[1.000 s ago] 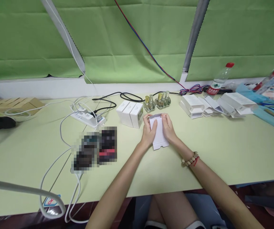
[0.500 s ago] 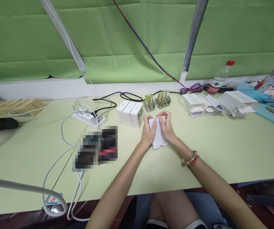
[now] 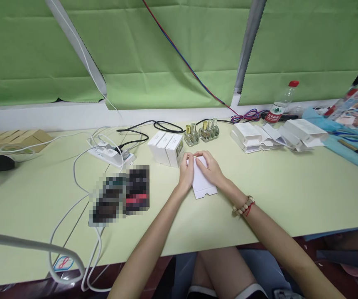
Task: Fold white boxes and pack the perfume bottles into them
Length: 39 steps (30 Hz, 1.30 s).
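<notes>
A small white cardboard box (image 3: 203, 185) lies between my two hands, its notched end facing me. My left hand (image 3: 185, 171) is closed around its left side, thumb along the edge. On the right side my right hand (image 3: 210, 169) grips it, with the thumb on the upper face and the fingers curled over the far end. That far end is mostly hidden by my fingers. Just beyond my hands stand several glass bottles with gold and silver caps (image 3: 205, 130). Left of them is a row of closed white boxes (image 3: 165, 149).
Flattened white cartons (image 3: 260, 137) lie at the back right beside a red-capped water bottle (image 3: 279, 108). A power strip (image 3: 112, 154) with cables sits left. Brown boxes (image 3: 17, 139) stand far left; a pen (image 3: 356, 149) and scissors (image 3: 345, 136) lie on blue sheeting at right.
Both hands still hold the white box. My fingers have drawn in closer at its far end, and the right thumb has shifted toward that end. The view has turned slightly right.
</notes>
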Motion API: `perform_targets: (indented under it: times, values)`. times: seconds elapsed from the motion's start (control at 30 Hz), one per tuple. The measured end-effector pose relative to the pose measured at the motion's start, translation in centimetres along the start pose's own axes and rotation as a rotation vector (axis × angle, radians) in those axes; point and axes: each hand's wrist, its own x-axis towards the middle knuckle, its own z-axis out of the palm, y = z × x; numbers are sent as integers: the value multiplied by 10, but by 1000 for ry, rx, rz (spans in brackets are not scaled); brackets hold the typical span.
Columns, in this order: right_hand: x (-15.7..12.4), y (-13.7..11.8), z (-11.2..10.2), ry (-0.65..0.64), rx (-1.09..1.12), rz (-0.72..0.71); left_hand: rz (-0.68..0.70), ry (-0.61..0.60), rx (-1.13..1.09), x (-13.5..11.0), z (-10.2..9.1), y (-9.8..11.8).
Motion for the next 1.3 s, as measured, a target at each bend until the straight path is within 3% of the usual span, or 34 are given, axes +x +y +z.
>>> perform_targets:
  times: [0.53,0.73,1.0,1.3]
  values:
    - [0,-2,1,17,-21,-3,-33,38,-7,2,2,-3]
    - [-2,-2,2,79,22,11,44,102,64,0,3,3]
    - [0,-8,-3,145,4,-38,236,69,150,-3,1,7]
    - [5,-6,-6,200,135,29,220,69,148,0,1,6]
